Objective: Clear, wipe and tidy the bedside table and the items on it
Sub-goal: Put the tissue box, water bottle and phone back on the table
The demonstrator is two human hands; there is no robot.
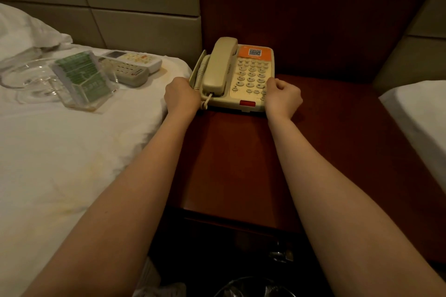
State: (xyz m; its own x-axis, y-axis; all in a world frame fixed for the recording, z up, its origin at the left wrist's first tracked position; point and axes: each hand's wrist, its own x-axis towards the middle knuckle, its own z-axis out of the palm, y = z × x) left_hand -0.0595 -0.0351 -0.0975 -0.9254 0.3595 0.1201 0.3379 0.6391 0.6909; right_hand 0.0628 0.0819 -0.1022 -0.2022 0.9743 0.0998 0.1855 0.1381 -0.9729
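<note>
Two white-sheeted beds flank the scene: the broad left bed (72, 152) carries the things already cleared off, and only a corner of the right bed (415, 113) shows. Between them stands the dark red-brown wooden bedside counter (241, 164), its near half bare and glossy. At its back left corner, close to the padded headboard, sits the cream plastic desk telephone (237, 77) with an orange label, the handset in its cradle.

On the left bed lie a clear acrylic card holder (82, 79) filled with green cards, a clear glass ashtray (31, 77) beside it, and two pale remote controls (131, 71) side by side, touching.

The telephone lies directly between the grips, its long axis running away from the person toward the wall. The left grip (182, 97) is closed on the left edge beside the coiled cord, its fingers mostly hidden behind the back of the hand. The right grip (283, 99) clasps the right edge, thumb over the rim of the keypad. Both are equally near, one on each long side.

Judging by this, the step in hand is lifting the telephone clear, probably leftward onto the bed. The loose handset and the cord could slip or snag if the base tilts.
</note>
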